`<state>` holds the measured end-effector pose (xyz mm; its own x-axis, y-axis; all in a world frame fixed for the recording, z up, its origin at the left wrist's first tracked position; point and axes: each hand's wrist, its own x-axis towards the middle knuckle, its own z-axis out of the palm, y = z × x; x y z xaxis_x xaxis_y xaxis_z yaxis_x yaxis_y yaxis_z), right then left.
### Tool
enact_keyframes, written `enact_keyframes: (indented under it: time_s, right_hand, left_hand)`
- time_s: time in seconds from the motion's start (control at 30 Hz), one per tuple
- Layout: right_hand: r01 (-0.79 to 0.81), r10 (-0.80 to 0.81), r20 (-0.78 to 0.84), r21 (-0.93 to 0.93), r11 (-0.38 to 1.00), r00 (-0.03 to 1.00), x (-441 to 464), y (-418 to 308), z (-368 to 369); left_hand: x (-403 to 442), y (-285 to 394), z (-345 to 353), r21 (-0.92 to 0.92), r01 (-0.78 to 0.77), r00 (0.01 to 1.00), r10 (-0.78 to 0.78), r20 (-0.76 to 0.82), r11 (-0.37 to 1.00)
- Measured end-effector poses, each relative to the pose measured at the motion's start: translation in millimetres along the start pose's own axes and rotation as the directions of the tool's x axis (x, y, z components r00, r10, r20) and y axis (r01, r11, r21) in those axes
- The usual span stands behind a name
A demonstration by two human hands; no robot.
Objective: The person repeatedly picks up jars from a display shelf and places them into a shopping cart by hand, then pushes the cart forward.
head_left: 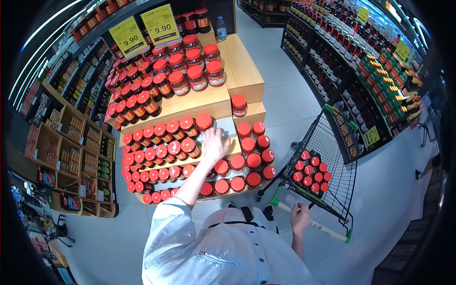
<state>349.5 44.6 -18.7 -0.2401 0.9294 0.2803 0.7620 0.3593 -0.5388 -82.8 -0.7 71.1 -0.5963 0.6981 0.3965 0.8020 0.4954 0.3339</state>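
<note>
My left hand (216, 145) reaches over the stepped display, fingers stretched out beside a wide red-lidded jar (204, 121) at the end of a row. Whether the fingertips touch that jar is unclear. Under the hand lies a pale bare strip of the shelf (225, 127). Slimmer red-lidded jars (172, 126) line up to the left, and wider ones (237, 162) stand to the right. Over the shopping cart's handle (327, 230) is my right hand (300, 217), its fingers curled together. What they close on is hidden.
The shopping cart (327, 156) holds a cluster of red-lidded jars (311, 172). Yellow price signs (159, 23) stand over the display's upper tier. A water bottle (221, 28) sits at the back. Bottle shelves (327, 61) run along the right; wooden shelving (73, 156) stands left.
</note>
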Motion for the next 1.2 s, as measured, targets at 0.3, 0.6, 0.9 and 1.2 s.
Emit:
enact_keyframes:
  time_s: [0.3,0.6,0.9,1.2]
  right_hand:
    - [0.005,-0.006,-0.009,-0.137,0.991,1.0,-1,-12,-5]
    - [0.052,-0.065,-0.085,-0.148,0.988,0.994,-1,-13,1]
    - [-0.342,-0.285,0.436,0.882,0.325,0.854,39,-168,16]
    - [-0.74,-0.419,0.636,0.655,-0.149,0.648,29,-210,3]
  left_hand:
    - [85,-89,5,0.43,0.029,0.9,-0.211,0.381,0.903]
    - [64,-63,-23,0.167,-0.077,0.965,0.031,0.262,0.983]
    - [20,30,-117,-0.68,0.23,0.781,0.285,0.556,0.696]
    - [0,68,-134,-0.618,0.468,0.59,0.298,0.751,0.631]
